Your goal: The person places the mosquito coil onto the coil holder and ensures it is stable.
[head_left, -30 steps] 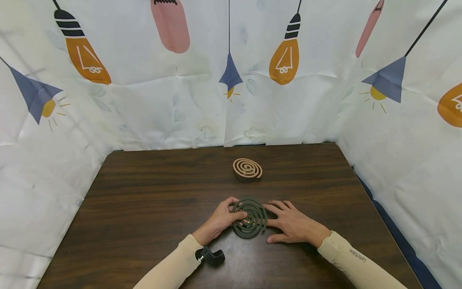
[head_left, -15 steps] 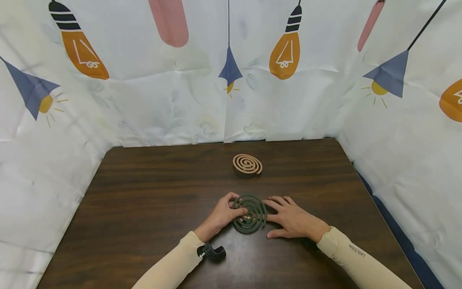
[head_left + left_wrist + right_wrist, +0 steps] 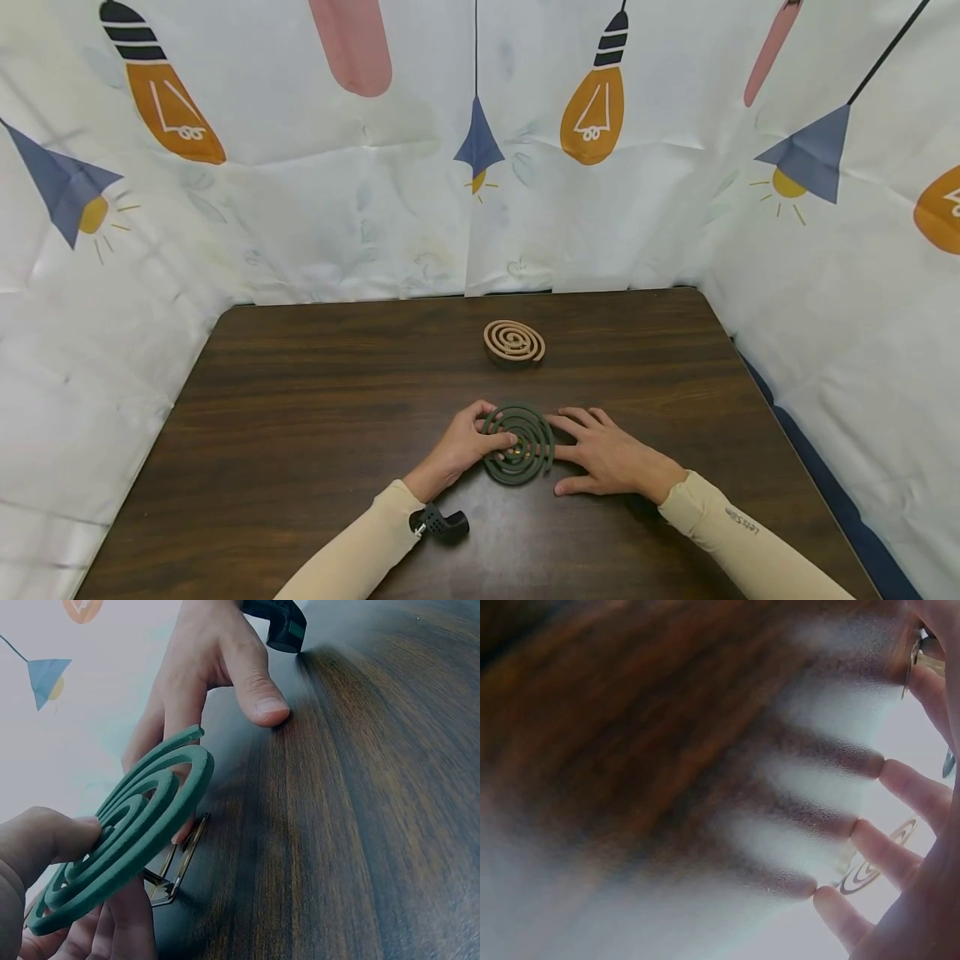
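Observation:
A green mosquito coil (image 3: 534,463) is held tilted over the table by my left hand (image 3: 459,448). The thumb presses on its upper face near the centre, while the other fingers support it from below. Under the coil, a small gold wire stand (image 3: 178,885) shows on the tabletop in the left wrist view. My right hand (image 3: 611,460) lies just right of the coil, fingers spread and fairly straight, fingertips at the table. One of its fingers reaches down beside the stand, partly hidden behind the coil.
A brown mosquito coil (image 3: 514,342), raised a little above the dark wooden table (image 3: 337,375), stands farther back. A white curtain (image 3: 322,217) with printed lamps encloses the back and sides. A black wrist camera (image 3: 442,525) sits on the left wrist.
The head view has tilted slightly down, so everything sits a little higher in the picture. Both hands and the green coil keep nearly the same places.

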### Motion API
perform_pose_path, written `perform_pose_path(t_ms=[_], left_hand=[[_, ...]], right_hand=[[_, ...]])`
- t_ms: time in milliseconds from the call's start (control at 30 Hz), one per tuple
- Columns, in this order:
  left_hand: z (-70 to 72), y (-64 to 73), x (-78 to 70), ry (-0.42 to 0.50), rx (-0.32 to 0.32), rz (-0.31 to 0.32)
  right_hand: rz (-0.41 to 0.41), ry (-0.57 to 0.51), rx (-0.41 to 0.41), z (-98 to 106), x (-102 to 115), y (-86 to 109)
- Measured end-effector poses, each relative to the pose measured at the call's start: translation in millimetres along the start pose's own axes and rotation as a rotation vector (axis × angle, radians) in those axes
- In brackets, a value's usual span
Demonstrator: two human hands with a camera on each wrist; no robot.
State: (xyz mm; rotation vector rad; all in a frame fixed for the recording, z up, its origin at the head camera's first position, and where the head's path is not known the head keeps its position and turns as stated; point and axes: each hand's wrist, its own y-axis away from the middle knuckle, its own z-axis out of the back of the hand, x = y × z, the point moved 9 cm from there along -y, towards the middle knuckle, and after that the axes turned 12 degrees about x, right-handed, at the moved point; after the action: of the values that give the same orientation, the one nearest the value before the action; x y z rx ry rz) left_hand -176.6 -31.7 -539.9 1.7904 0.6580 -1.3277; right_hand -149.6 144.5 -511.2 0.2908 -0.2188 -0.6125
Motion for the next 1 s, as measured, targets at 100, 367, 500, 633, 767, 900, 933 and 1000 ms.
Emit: perform_pose_path(t_ms=[100,367,500,633,767,900,933,1000], left_hand=[[0.1,0.3,0.0,-0.01,-0.007,0.005],[-0.2,1.5,-0.2,0.001,-0.011,0.003],[0.8,2.0,-0.1,0.033,-0.022,0.009],[1.9,2.0,1.5,0.062,-0.031,0.018],[1.4,1.7,0.9,0.097,-0.019,0.012],[1.4,1.4,0.3,0.117,-0.014,0.017],[1.3,1.1,0.1,0.116,-0.012,0.019],[1.6,0.5,-0.2,0.117,-0.011,0.023]], right_hand=[[0.001,0.0,0.003,-0.4,0.3,0.0],[-0.001,0.003,0.003,-0.4,1.0,0.0],[-0.005,0.008,0.005,-0.2,0.4,-0.3],[-0.006,0.006,0.004,-0.3,0.3,-0.2],[-0.007,0.007,0.002,0.3,0.0,-0.1],[-0.006,0.013,0.0,0.7,-0.4,0.2],[-0.005,0.016,-0.001,0.5,-0.6,0.2],[-0.004,0.018,-0.001,1.3,-1.4,-0.1]])
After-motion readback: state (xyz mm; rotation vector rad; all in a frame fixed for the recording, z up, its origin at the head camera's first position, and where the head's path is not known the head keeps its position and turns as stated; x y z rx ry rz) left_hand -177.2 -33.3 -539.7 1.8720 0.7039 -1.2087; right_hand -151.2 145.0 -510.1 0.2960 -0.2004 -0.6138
